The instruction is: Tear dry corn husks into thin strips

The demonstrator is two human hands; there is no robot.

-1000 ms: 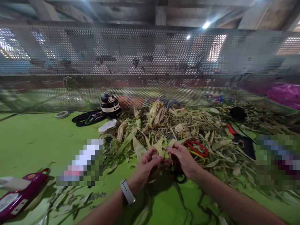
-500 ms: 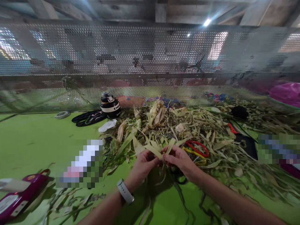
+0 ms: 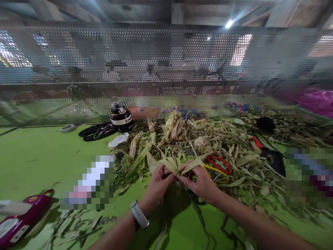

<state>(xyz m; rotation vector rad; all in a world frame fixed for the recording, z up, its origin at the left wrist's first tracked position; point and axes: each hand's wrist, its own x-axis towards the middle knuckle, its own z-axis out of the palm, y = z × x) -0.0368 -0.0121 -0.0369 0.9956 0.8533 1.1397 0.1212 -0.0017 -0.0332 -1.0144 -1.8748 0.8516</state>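
Between my two hands is a small bunch of pale corn husk strips (image 3: 170, 164), its pieces fanning up and outward. My left hand (image 3: 160, 180), with a light watch band (image 3: 139, 214) on its wrist, pinches the base of the bunch from the left. From the right, my right hand (image 3: 199, 180) grips the same base with thumb and fingers, close to the left fingertips. Just behind the right hand lie scissors with red handles (image 3: 221, 164) and a yellow-handled tool (image 3: 214, 169). Dark handles below the right hand are mostly hidden.
A heap of dried husks (image 3: 223, 139) spreads over the green table (image 3: 33, 156). At the back stand a black-and-white bottle-like object (image 3: 121, 118) and a perforated metal screen (image 3: 145, 48). A magenta device (image 3: 24, 215) sits at left; a pink bag (image 3: 318, 102) at far right.
My right hand's fingers have shifted slightly at the base of the bunch, and the right-hand husk strip now leans further out to the right. My left hand keeps its pinch.
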